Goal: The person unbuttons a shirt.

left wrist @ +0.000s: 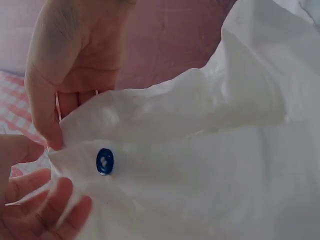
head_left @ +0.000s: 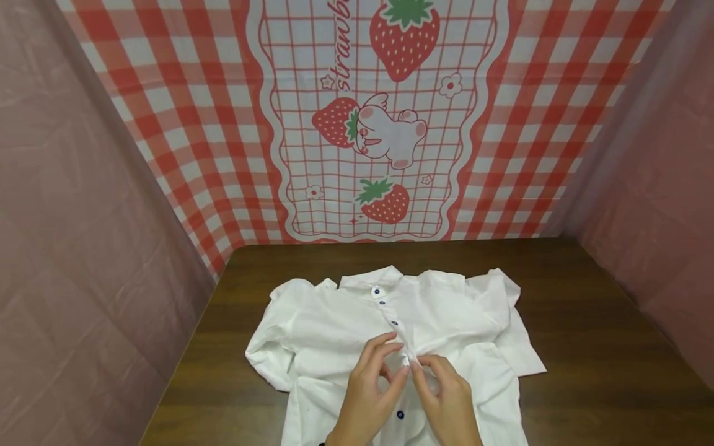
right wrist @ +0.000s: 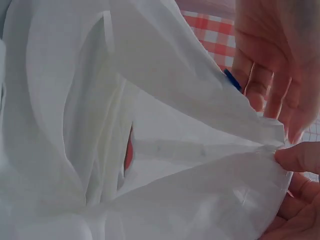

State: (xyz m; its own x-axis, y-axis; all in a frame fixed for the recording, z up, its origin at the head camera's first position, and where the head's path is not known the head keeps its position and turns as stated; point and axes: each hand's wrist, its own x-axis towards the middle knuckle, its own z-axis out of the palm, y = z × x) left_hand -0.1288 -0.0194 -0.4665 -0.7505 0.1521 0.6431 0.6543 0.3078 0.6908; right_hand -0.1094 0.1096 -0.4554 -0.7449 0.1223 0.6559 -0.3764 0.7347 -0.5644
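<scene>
A white short-sleeved shirt (head_left: pixel 340 334) lies spread on the table, collar toward the back, with several dark blue buttons down its front. Both hands meet at the middle of the front placket. My left hand (head_left: pixel 368 390) holds the placket edge between bent thumb and fingers. My right hand (head_left: pixel 449 399) pinches the edge just beside it. In the left wrist view a blue button (left wrist: pixel 104 162) sits close to the pinched, raised edge. From the right wrist, the placket gapes, and a blue button (right wrist: pixel 231 78) shows edge-on near the left hand. Fabric and fingers hide the buttonhole.
The brown wooden table (head_left: pixel 586 347) extends on both sides of the shirt. Behind it hangs a red-and-white checked cloth (head_left: pixel 184 80) with strawberries. Pink curtains (head_left: pixel 83 248) stand at left and right. Another blue button (head_left: pixel 400 415) lies below the hands.
</scene>
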